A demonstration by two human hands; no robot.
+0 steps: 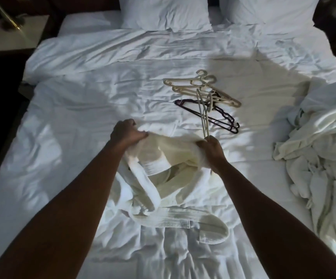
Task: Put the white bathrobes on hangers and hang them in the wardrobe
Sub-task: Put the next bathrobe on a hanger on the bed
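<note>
Holding a white bathrobe (pixel 163 154) up over the bed (pixel 72 117), we have both hands on it.

Our left hand (pixel 125 131) has its grip bunched on the robe's upper edge, and our right hand (pixel 211 149) has its grip clamped on the other side of the cloth together with a pale hanger (pixel 203 111) that sticks up from the fist. The rest of the robe trails down onto the sheet toward us. Just beyond our hands a loose pile of cream hangers (pixel 199 87) and dark hangers (pixel 221 117) lies on the bed. Well off to the right, another white bathrobe (pixel 320 141) lies crumpled. Two pillows (pixel 163 13) sit at the head.
</note>
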